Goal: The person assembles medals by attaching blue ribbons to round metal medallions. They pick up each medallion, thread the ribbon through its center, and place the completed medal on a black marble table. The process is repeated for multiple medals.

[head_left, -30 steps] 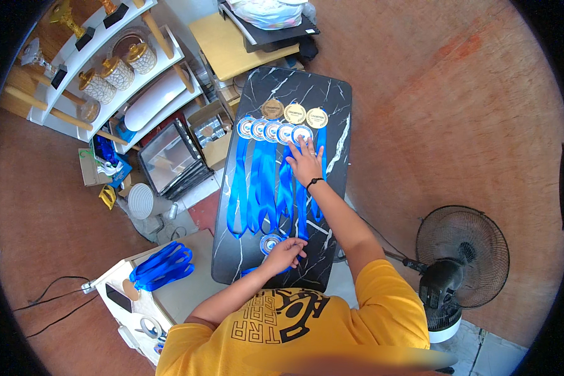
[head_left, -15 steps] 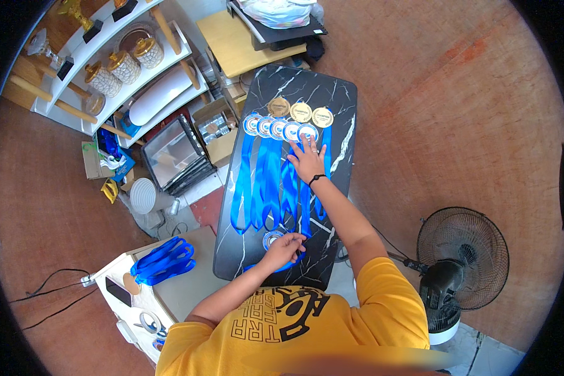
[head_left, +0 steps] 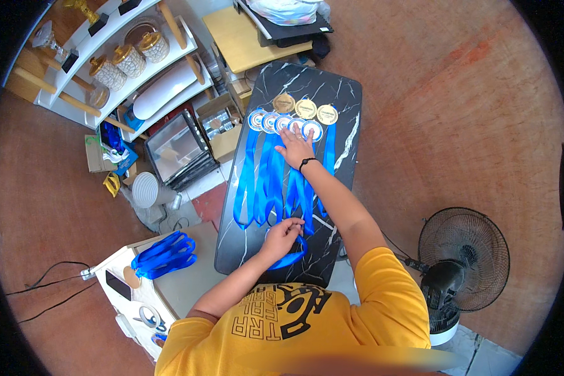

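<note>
On a black marbled table (head_left: 235,250) lies a row of several round medals (head_left: 257,120) with blue-and-white faces. Above them sit gold-coloured medals (head_left: 306,109). Their blue ribbons (head_left: 248,182) hang straight down the tabletop toward me. My right hand (head_left: 297,150) rests on the right part of the row, fingers stretched over the medals. Lower down, my left hand (head_left: 282,239) is closed with fingertips pinched at a blue ribbon loop (head_left: 297,255) by the ribbons' near ends. A medal under this hand is almost wholly hidden.
At the lower left, a cabinet (head_left: 194,250) bears a bundle of blue ribbons (head_left: 165,255), a phone (head_left: 118,285), tape (head_left: 149,316) and scissors. A black fan (head_left: 464,260) stands at right. White shelves (head_left: 128,78) with jars and trophies are upper left, above stacked frames (head_left: 175,150).
My right hand has shifted left along the medal row. My left hand has moved slightly up, now covering the loose medal and drawing its ribbon into a loop.
</note>
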Tool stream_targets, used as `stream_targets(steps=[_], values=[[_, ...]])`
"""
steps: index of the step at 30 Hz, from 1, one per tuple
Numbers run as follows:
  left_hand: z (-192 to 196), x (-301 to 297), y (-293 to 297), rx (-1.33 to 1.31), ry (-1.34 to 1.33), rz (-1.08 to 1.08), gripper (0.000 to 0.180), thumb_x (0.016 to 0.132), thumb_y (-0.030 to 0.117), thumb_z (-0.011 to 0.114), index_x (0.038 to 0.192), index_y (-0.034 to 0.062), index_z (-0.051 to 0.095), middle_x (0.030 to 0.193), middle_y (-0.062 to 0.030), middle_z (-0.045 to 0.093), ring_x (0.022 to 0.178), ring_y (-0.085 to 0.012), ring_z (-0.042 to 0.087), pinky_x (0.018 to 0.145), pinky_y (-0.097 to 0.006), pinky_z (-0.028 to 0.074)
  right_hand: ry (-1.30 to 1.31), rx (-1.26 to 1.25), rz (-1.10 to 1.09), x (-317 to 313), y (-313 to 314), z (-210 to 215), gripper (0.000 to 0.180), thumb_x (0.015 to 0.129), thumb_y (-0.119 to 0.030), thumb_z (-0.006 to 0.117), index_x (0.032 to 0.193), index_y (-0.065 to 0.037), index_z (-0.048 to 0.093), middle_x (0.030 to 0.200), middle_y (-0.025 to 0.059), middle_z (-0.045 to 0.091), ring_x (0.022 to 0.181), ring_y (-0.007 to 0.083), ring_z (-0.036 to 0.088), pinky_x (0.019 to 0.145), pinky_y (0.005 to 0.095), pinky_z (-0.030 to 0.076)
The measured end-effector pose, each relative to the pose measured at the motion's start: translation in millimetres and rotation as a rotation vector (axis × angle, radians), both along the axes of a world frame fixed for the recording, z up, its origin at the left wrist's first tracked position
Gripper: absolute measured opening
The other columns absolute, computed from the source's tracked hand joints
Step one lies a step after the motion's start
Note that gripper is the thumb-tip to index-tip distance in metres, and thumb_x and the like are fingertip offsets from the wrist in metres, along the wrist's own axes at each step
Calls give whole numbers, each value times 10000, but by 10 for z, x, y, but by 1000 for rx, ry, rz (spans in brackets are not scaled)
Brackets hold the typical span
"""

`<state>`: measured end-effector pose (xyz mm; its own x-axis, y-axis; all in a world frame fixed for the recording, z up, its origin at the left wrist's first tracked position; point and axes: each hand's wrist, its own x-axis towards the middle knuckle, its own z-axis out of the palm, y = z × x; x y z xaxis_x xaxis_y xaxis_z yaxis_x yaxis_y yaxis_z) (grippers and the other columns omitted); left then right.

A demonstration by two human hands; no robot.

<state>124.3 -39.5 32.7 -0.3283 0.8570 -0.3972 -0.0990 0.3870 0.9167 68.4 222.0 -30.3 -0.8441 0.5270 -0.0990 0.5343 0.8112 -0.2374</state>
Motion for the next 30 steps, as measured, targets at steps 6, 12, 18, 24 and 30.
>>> stream_targets(steps=[6,12,18,24,30], values=[[-110,-243,-375,-15,376,131,229,911,84,579,1107,11,672,941,-166,690,860,-272,658,801,-362,511,316,-86,15,460,-252,175,515,973,-377,517,1422,-129,476,1493,78,455,1429,355,323,1155,599,206],[-289,-423,-929,-221,622,51,218,825,48,642,1042,47,660,1044,-197,629,1048,-383,577,913,-449,458,484,-259,-72,1493,-1027,200,208,845,-121,658,1046,-64,668,1051,141,665,1001,351,605,888,445,453],[-398,-192,-995,-237,633,42,391,771,69,733,1135,23,599,1039,-202,625,1001,-365,605,873,-438,484,201,-425,97,1778,-1928,162,464,738,-201,789,1155,-71,633,1112,153,589,1045,369,563,904,462,457],[-740,52,-843,-226,735,151,416,746,98,770,1105,-13,594,993,-209,640,948,-357,635,833,-433,504,129,-230,-78,1661,-2239,159,635,630,-262,866,1194,-116,615,1240,116,513,1166,328,491,911,479,405],[-948,-27,-770,-267,540,221,261,752,103,786,921,3,614,831,-145,652,769,-281,643,709,-384,510,291,-100,-77,1705,-2314,165,524,647,-221,847,1113,-120,630,1301,109,481,1212,347,442,923,520,352]])
